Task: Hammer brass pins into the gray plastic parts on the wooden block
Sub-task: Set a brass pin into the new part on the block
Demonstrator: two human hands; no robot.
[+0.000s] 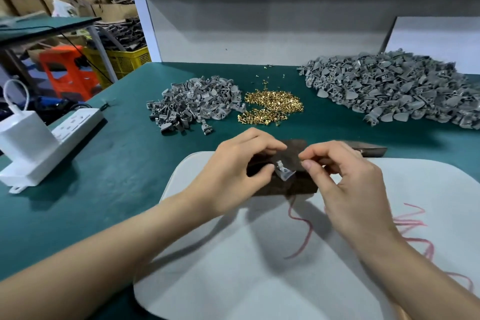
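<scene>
Two bare hands meet over a dark wooden block [293, 149] that lies at the far edge of a pale gray mat [259, 280] on the green bench [104, 163]. One gray plastic part [284, 173] sits on top of the block, about at its middle, tilted with a lug pointing up.

The left hand [233, 171] has a curled grip. Its thumb is bent in against the part's left edge and holds it on the block, while the forefinger arches above the part. The right hand [345, 176] is just right of the part. Its grip is a tight pinch of thumb and forefinger tips, and whatever lies between them is too small to make out.

Behind the right hand, a dark metal tool head [372, 149] rests on the bench, mostly hidden. Farther back, a heap of brass pins [272, 106] lies between a small pile of gray parts [194, 104] on the left and a much larger pile of gray parts [389, 91] on the right, with a few stray pins scattered beyond.

Several red threads [304, 228] trail across the mat. At the bench's left edge, a white power strip [75, 127] carries a white charger [23, 138].
</scene>
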